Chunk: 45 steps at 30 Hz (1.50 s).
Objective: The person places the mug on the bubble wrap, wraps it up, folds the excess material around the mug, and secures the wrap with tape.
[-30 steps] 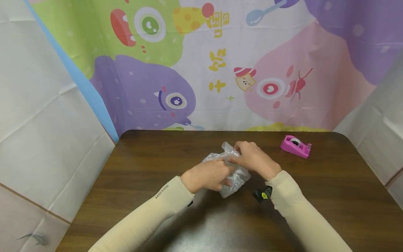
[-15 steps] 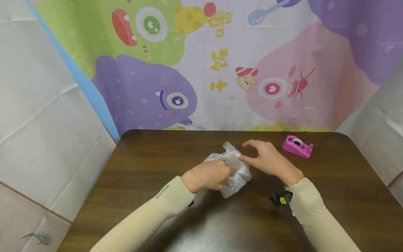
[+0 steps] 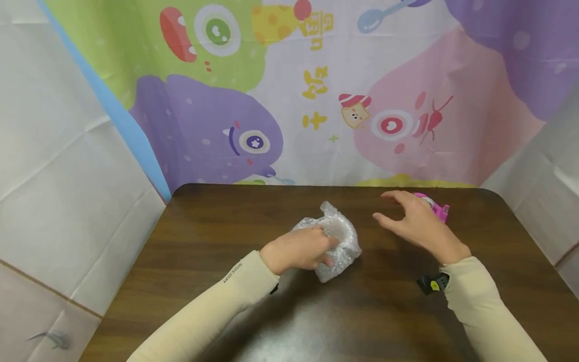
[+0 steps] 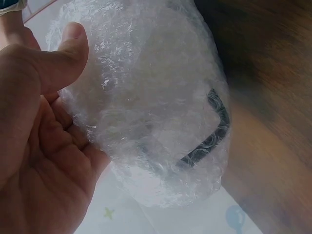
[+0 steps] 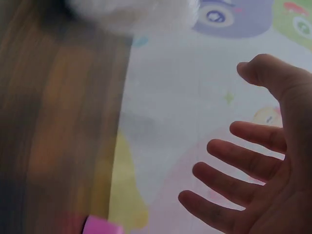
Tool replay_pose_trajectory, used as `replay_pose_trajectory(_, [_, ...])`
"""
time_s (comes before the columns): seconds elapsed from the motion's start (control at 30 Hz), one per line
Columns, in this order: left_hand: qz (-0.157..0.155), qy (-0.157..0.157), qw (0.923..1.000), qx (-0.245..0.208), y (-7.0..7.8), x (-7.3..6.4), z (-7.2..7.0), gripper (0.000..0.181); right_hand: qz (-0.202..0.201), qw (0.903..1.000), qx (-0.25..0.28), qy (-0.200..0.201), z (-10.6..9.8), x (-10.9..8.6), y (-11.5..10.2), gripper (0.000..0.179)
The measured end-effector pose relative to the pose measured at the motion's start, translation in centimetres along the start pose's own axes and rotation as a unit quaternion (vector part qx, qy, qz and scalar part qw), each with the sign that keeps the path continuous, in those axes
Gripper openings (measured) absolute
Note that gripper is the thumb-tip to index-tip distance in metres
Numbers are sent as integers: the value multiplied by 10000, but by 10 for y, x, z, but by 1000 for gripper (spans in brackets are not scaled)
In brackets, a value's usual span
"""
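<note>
A bundle of clear bubble wrap (image 3: 336, 264) stands on the table, its upper edge sticking up in a loose flap. Through the layers in the left wrist view, a dark bent strip (image 4: 207, 141) shows; the rest of the contents is blurred by the plastic. My left hand (image 3: 300, 249) holds the bundle's near left side, thumb (image 4: 73, 53) on the wrap and the other fingers partly hidden behind it. Away to the right, my right hand (image 3: 418, 223) is in the air with spread fingers and nothing in them. It overlaps the pink tape dispenser (image 3: 441, 210) in the head view.
The dark wooden table (image 3: 217, 216) ends at a cartoon-printed cloth (image 3: 316, 166) hanging behind it. Pale panels (image 3: 68, 151) flank the left and right sides. The dispenser sits near the table's back right corner.
My right hand has let go of the wrap and moved right, over toward the tape dispenser. My left hand stays on the bundle, and the top of the wrap has opened out slightly.
</note>
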<state>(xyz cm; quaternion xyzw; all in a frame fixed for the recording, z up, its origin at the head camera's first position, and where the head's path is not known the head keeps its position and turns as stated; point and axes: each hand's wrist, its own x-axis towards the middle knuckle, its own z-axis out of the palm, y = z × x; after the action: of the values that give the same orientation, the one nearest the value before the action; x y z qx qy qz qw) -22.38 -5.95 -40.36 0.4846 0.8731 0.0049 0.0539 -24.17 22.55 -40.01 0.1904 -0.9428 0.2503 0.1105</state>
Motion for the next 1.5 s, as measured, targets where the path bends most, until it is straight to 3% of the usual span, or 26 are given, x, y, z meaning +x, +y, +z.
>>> replay_pose_trajectory(0.13, [26, 34, 10000, 42, -1, 0, 0, 22, -12, 9994, -332, 105, -4, -5, 17, 59])
replay_pose_trajectory(0.37, [72, 48, 9999, 114, 0, 1, 1, 21, 364, 9981, -483, -142, -14, -16, 38, 68])
replay_pose_trajectory(0.7, [4, -17, 9999, 131, 2, 0, -1, 22, 280, 9967, -743, 152, -28, -21, 55, 66])
replay_pose_trajectory(0.93, [37, 35, 9999, 140, 2, -2, -1, 22, 185, 9974, -617, 323, -32, -18, 64, 65])
replay_pose_trajectory(1.5, [-8, 20, 9999, 164, 3, -1, 0, 22, 695, 9962, -511, 136, -37, -16, 78, 71])
